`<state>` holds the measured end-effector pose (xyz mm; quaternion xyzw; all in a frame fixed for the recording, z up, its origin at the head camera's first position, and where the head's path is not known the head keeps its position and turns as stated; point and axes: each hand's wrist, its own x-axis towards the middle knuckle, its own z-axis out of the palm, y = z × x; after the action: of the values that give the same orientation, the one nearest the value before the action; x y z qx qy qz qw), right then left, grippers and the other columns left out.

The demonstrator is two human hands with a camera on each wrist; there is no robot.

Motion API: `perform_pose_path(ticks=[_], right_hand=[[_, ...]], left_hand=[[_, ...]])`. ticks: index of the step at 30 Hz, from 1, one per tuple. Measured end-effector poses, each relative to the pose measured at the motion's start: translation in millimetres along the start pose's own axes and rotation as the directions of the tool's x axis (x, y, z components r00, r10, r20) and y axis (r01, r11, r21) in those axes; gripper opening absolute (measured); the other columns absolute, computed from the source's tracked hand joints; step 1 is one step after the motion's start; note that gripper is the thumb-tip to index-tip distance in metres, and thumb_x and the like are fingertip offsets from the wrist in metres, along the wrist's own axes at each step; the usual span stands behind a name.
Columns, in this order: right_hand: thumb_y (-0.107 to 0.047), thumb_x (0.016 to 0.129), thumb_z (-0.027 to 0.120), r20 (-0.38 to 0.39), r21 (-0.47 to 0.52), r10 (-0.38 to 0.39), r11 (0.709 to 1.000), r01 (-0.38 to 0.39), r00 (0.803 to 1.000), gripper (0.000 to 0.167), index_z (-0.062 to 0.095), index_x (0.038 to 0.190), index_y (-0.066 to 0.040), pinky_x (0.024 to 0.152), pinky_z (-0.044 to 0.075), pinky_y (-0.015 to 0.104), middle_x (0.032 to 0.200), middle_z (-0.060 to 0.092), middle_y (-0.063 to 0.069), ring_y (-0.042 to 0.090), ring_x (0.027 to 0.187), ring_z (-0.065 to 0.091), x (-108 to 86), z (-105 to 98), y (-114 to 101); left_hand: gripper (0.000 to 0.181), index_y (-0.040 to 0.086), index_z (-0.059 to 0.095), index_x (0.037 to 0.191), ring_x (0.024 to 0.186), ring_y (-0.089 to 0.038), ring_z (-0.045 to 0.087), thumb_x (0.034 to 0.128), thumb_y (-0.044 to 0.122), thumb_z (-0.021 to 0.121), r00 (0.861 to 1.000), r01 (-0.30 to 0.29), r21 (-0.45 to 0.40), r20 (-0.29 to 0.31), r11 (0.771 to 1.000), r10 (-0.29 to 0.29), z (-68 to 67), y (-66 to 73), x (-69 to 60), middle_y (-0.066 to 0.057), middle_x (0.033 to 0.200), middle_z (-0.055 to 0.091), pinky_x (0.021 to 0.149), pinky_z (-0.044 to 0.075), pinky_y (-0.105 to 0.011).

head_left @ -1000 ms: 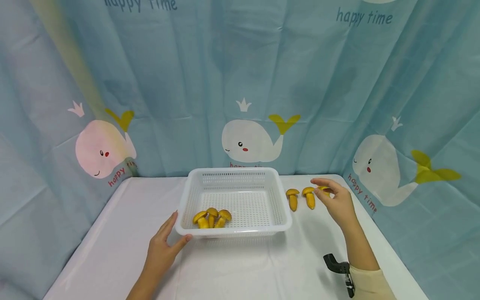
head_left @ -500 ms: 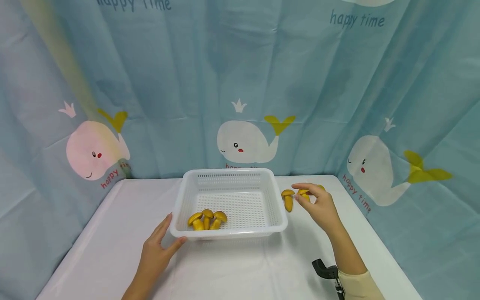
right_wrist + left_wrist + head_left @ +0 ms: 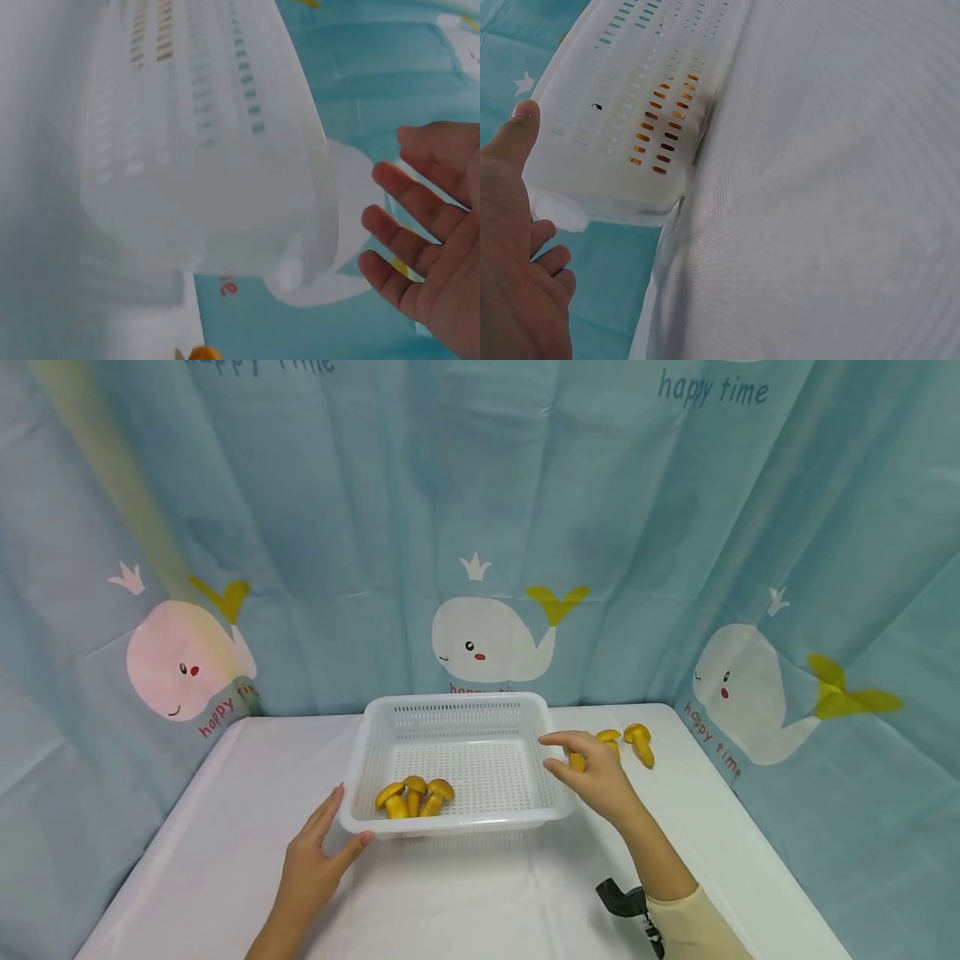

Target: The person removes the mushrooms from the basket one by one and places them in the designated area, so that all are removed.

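A white perforated plastic basket (image 3: 487, 772) sits on the table, with three yellow-brown mushrooms (image 3: 415, 790) at its front left. My left hand (image 3: 309, 870) touches the basket's front left corner, thumb at the front rim and fingers along the left side. Beside the right rim is my right hand (image 3: 597, 779), its thumb and index finger apart. Nothing lies between its fingers (image 3: 397, 199) in the right wrist view. Right of the basket stand out three more mushrooms: one (image 3: 576, 762) mostly hidden behind the right hand, another (image 3: 609, 737) partly covered, and the rightmost (image 3: 640, 745) fully visible.
A white cloth covers the table (image 3: 450, 893). Blue curtains (image 3: 337, 568) with printed whales enclose its back and sides. A black bracket (image 3: 622, 899) is fixed at the right wrist, beside a beige sleeve (image 3: 693, 927).
My right hand has moved left from the rightmost mushroom, past the middle one, to the basket's right rim, uncovering the rightmost mushroom. The left hand stays at the basket's corner. The head view has shifted slightly.
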<state>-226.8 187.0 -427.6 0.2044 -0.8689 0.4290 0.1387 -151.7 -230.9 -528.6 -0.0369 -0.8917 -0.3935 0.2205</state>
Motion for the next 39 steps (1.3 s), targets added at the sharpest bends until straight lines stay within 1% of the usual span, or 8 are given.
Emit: perform_pose_path(ticks=[6, 9, 10, 13, 16, 18, 29, 39], right_hand=[[-0.02, 0.092, 0.079, 0.077, -0.025, -0.025, 0.999, 0.027, 0.997, 0.033, 0.073, 0.125, -0.022, 0.105, 0.054, 0.052, 0.13, 0.069, -0.005, 0.023, 0.127, 0.061, 11.5, 22.4, -14.9], [-0.021, 0.093, 0.079, 0.113, -0.035, -0.023, 0.999, 0.027, 0.993, 0.034, 0.072, 0.126, -0.024, 0.106, 0.053, 0.05, 0.13, 0.069, -0.006, 0.021, 0.128, 0.06, 16.9, 34.0, -21.0], [-0.022, 0.093, 0.079, 0.124, -0.041, -0.022, 0.999, 0.028, 0.992, 0.034, 0.072, 0.126, -0.024, 0.106, 0.053, 0.049, 0.129, 0.069, -0.006, 0.02, 0.128, 0.06, 18.5, 37.8, -22.9], [-0.022, 0.093, 0.079, 0.16, -0.054, -0.023, 0.998, 0.032, 0.987, 0.034, 0.072, 0.126, -0.023, 0.107, 0.053, 0.047, 0.129, 0.069, -0.006, 0.02, 0.128, 0.06, 22.5, 48.8, -27.5], [-0.022, 0.092, 0.079, 0.189, -0.064, -0.027, 0.997, 0.04, 0.982, 0.035, 0.072, 0.126, -0.022, 0.108, 0.052, 0.046, 0.13, 0.069, -0.006, 0.02, 0.128, 0.059, 26.0, 59.1, -30.2], [-0.022, 0.092, 0.079, 0.208, -0.064, -0.032, 0.997, 0.047, 0.978, 0.036, 0.071, 0.127, -0.021, 0.109, 0.052, 0.046, 0.131, 0.068, -0.005, 0.021, 0.129, 0.058, 28.4, 65.6, -31.5], [-0.024, 0.094, 0.077, 0.281, -0.033, -0.007, 0.999, 0.017, 0.96, 0.039, 0.07, 0.131, -0.018, 0.112, 0.049, 0.047, 0.136, 0.066, -0.002, 0.023, 0.133, 0.056, 40.1, 96.5, -38.7], [-0.028, 0.092, 0.079, 0.327, 0.028, 0.038, 0.998, -0.05, 0.944, 0.041, 0.07, 0.132, -0.022, 0.112, 0.049, 0.048, 0.134, 0.067, -0.006, 0.021, 0.13, 0.059, 51.7, 120.5, -43.3]], left_hand=[[0.093, 0.026, 0.038, 0.16, 0.142, -0.036, 0.048, 0.0819, 0.035, 0.088, 1.0, 0.001, -0.006, -0.002, 1.0, -0.001, 0.2, -3.3, 0.6, -0.006, 0.159, 0.046, 0.109, 0.033, -0.01], [0.092, 0.024, 0.038, 0.16, 0.143, -0.037, 0.047, 0.0823, 0.035, 0.087, 1.0, -0.008, -0.014, -0.003, 1.0, 0.008, 0.9, -3.2, 1.3, -0.007, 0.159, 0.045, 0.111, 0.038, -0.016], [0.092, 0.023, 0.038, 0.159, 0.142, -0.037, 0.048, 0.0822, 0.035, 0.088, 1.0, -0.013, -0.011, -0.006, 1.0, 0.013, 1.3, -3.1, 1.6, -0.008, 0.159, 0.046, 0.112, 0.041, -0.023], [0.092, 0.021, 0.04, 0.159, 0.142, -0.038, 0.048, 0.082, 0.033, 0.088, 1.0, -0.027, -0.02, -0.013, 0.999, 0.027, 2.3, -2.4, 2.2, -0.01, 0.158, 0.046, 0.112, 0.04, -0.022], [0.092, 0.018, 0.041, 0.158, 0.141, -0.04, 0.048, 0.0814, 0.032, 0.088, 0.999, -0.041, -0.025, -0.019, 0.999, 0.04, 2.7, -2.8, 2.5, -0.011, 0.158, 0.047, 0.106, 0.029, -0.002], [0.091, 0.015, 0.042, 0.158, 0.141, -0.04, 0.048, 0.081, 0.031, 0.089, 0.999, -0.048, -0.032, -0.024, 0.998, 0.047, 2.5, -3.2, 2.5, -0.012, 0.157, 0.047, 0.102, 0.023, 0.004], [0.089, 0.009, 0.043, 0.156, 0.143, -0.041, 0.046, 0.0825, 0.031, 0.088, 0.999, -0.039, -0.05, -0.014, 0.998, 0.038, 0.1, -2.1, 1.5, -0.013, 0.158, 0.046, 0.102, 0.022, 0.005], [0.09, 0.012, 0.042, 0.158, 0.142, -0.041, 0.047, 0.0826, 0.031, 0.088, 0.999, -0.034, -0.05, -0.018, 0.998, 0.033, 0.1, -2.3, 0.0, -0.013, 0.158, 0.046, 0.102, 0.022, 0.004]])
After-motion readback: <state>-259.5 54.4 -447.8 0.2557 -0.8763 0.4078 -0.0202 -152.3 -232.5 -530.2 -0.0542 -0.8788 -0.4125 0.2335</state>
